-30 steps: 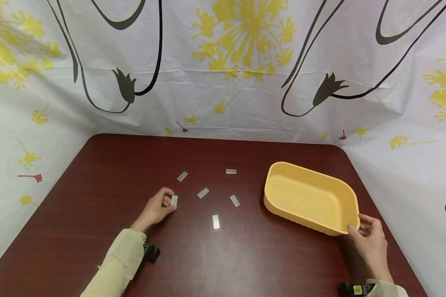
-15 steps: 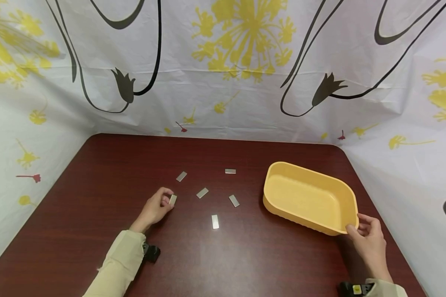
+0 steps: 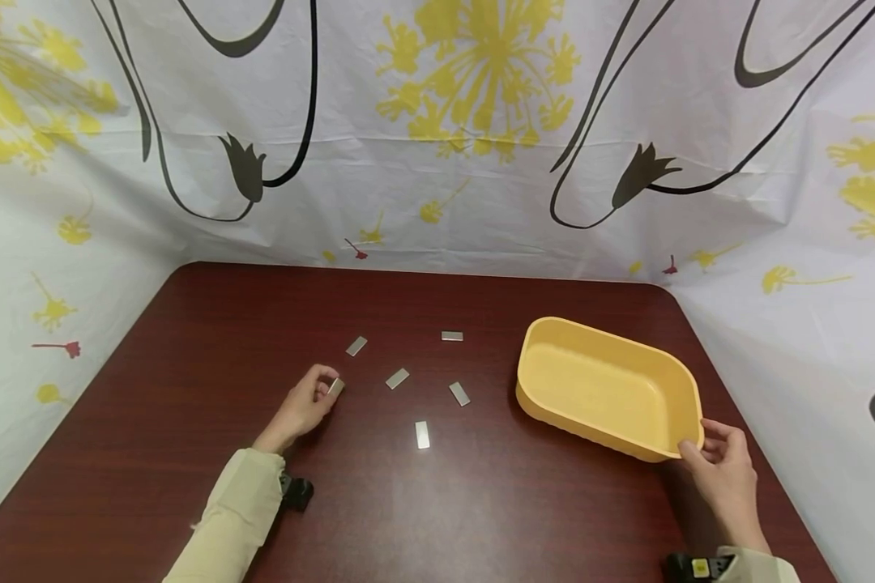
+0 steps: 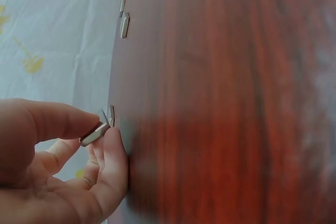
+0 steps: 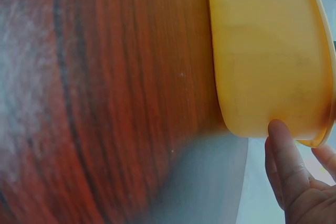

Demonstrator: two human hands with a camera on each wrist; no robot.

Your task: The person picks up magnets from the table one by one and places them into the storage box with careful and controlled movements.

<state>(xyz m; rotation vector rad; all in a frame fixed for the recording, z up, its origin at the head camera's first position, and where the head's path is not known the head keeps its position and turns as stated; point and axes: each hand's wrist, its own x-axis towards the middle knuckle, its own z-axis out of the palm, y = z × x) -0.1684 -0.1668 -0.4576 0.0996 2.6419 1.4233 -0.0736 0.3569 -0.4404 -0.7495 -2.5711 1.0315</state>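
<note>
My left hand (image 3: 302, 409) pinches a small silvery rectangular piece (image 3: 337, 386) between thumb and fingers, just over the table's left-middle part. Seen from the left wrist, the piece (image 4: 94, 134) is tilted, and the fingertips cover part of it. Several like pieces lie flat and spread out to its right, among them one piece (image 3: 356, 346) beyond the hand and another piece (image 3: 423, 435) nearest the front. On the right, my right hand (image 3: 725, 478) holds the near right corner of a yellow plastic tub (image 3: 605, 389). In the right wrist view, a fingertip presses the tub's outer wall (image 5: 273, 77).
Both hands work over a dark red-brown wooden table (image 3: 481, 518) with rounded far corners. A white sheet (image 3: 423, 235) printed with yellow and dark flowers hangs behind it and along both sides. Nothing lies inside the tub.
The left hand has drawn slightly back to the left, and the piece in its fingers has turned and tilted. The right hand and the tub have stayed put.
</note>
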